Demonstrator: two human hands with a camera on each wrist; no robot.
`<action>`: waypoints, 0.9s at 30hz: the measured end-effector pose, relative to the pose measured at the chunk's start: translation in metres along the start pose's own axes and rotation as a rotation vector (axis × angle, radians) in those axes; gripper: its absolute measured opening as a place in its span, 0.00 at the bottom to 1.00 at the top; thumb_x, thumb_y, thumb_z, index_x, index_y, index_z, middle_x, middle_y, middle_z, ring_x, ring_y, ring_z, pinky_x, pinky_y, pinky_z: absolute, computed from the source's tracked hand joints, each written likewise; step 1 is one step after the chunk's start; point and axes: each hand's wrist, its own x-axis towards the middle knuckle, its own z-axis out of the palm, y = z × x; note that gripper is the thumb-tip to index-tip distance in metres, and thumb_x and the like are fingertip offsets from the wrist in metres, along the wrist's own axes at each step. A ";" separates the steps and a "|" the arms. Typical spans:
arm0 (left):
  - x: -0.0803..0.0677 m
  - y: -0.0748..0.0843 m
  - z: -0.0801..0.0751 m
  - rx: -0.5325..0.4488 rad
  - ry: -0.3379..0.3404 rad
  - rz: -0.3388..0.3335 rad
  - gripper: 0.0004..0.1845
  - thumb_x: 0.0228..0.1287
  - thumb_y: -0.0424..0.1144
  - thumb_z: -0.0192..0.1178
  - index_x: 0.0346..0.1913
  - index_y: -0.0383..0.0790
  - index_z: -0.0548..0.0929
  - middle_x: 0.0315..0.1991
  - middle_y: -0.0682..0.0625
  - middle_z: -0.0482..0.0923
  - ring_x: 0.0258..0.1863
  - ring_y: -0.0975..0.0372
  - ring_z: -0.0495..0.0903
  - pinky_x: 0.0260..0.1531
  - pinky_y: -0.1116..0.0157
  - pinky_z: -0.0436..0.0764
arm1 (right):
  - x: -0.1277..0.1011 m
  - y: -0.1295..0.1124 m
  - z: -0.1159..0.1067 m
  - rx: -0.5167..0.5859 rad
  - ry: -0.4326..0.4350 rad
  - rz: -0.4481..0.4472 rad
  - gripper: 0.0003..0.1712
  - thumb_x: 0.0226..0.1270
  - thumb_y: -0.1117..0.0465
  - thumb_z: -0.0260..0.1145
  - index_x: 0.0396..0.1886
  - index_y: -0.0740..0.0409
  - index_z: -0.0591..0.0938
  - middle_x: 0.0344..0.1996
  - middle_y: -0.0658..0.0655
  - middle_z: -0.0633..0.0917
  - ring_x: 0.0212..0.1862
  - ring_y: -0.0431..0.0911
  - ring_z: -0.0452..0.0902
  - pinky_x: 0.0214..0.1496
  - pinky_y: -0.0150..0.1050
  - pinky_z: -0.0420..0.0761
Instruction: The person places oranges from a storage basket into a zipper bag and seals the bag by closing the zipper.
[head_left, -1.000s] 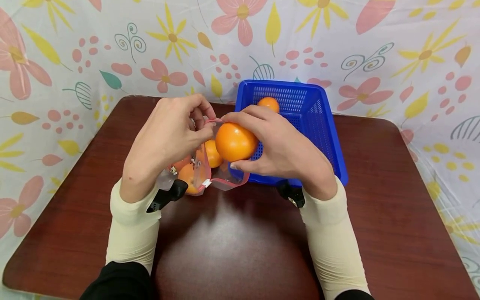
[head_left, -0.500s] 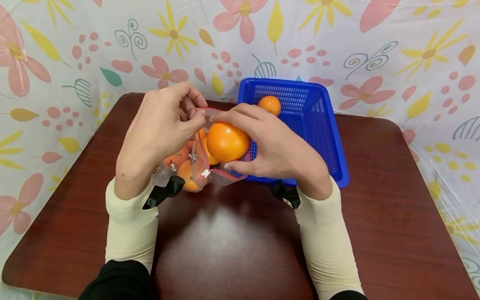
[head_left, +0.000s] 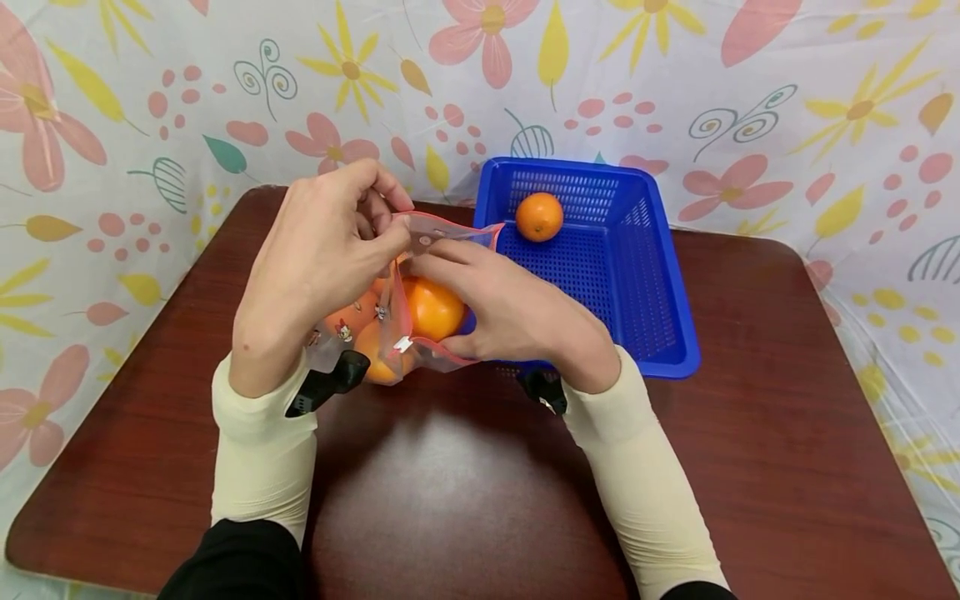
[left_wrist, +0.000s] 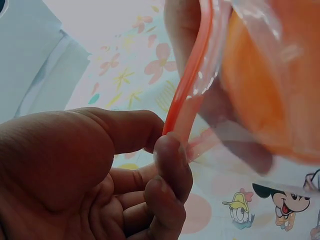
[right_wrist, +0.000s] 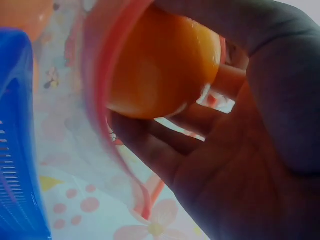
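The head view looks down and forward over the desk (head_left: 465,483) from the near side. Both wrist views sit very close, looking up, and share the bag's red rim (left_wrist: 187,100).

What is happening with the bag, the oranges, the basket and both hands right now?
bag: mouth open, oranges inside
left hand: pinching the bag's rim
right hand: gripping an orange
held orange: partly inside the bag's mouth
small orange: lying alone in the basket
basket: upright on the table
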 end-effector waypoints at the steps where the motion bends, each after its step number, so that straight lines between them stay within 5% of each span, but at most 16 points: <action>1: 0.000 0.000 0.000 0.002 0.002 0.001 0.05 0.66 0.36 0.60 0.40 0.46 0.86 0.26 0.52 0.82 0.19 0.64 0.81 0.25 0.69 0.74 | 0.000 -0.001 0.001 0.008 -0.025 0.014 0.37 0.57 0.53 0.82 0.64 0.57 0.80 0.59 0.54 0.80 0.63 0.47 0.73 0.67 0.38 0.74; 8: 0.000 -0.001 -0.001 0.015 0.016 -0.003 0.06 0.65 0.35 0.59 0.40 0.46 0.86 0.27 0.51 0.82 0.20 0.64 0.81 0.26 0.69 0.73 | 0.001 -0.006 0.007 0.029 -0.168 0.107 0.37 0.56 0.51 0.84 0.63 0.55 0.80 0.59 0.52 0.79 0.60 0.45 0.73 0.65 0.37 0.75; 15: 0.000 -0.001 -0.002 0.008 0.003 -0.002 0.06 0.64 0.34 0.59 0.40 0.46 0.85 0.24 0.54 0.82 0.17 0.66 0.81 0.22 0.68 0.73 | 0.003 -0.007 0.014 0.017 -0.190 0.109 0.30 0.57 0.52 0.82 0.57 0.53 0.81 0.54 0.50 0.79 0.55 0.44 0.75 0.59 0.35 0.76; 27: 0.000 0.000 -0.002 -0.011 -0.007 -0.011 0.05 0.65 0.34 0.60 0.39 0.46 0.84 0.24 0.54 0.82 0.16 0.65 0.81 0.25 0.67 0.75 | 0.006 -0.009 0.024 -0.002 -0.254 0.100 0.32 0.60 0.52 0.80 0.63 0.56 0.81 0.59 0.54 0.81 0.59 0.47 0.78 0.68 0.37 0.74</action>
